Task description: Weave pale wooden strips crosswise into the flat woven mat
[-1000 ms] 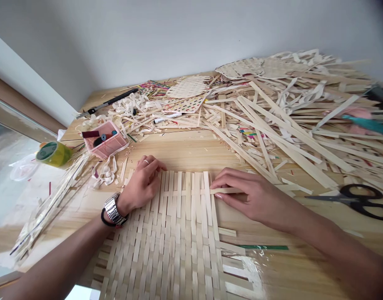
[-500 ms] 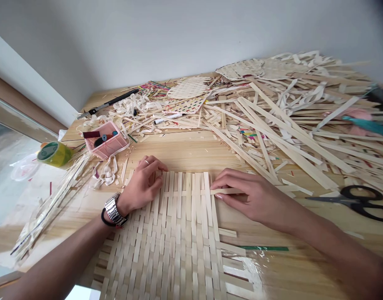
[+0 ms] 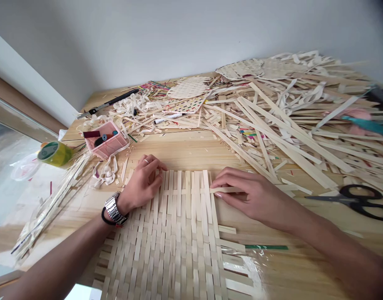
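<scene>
A mat woven from pale flat bamboo strips lies in front of me, its upright strip ends spread at the far edge. My left hand rests on its far left corner, fingers curled and closed around strip ends there; the fingertips are partly hidden. At the far right edge, my right hand pinches a loose crosswise bamboo strip between thumb and fingers. That strip runs left among the upright strips, above the tightly woven rows, and its other end passes behind my right hand.
Black-handled scissors lie at right. A pink basket with small items and a yellow tape roll stand at left. Loose strips are heaped along the wall, with a white marker among them. A green strip lies beside the mat.
Almost nothing differs. Both hands keep their places and grips, with only a very slight shift of the mat and right hand in view.
</scene>
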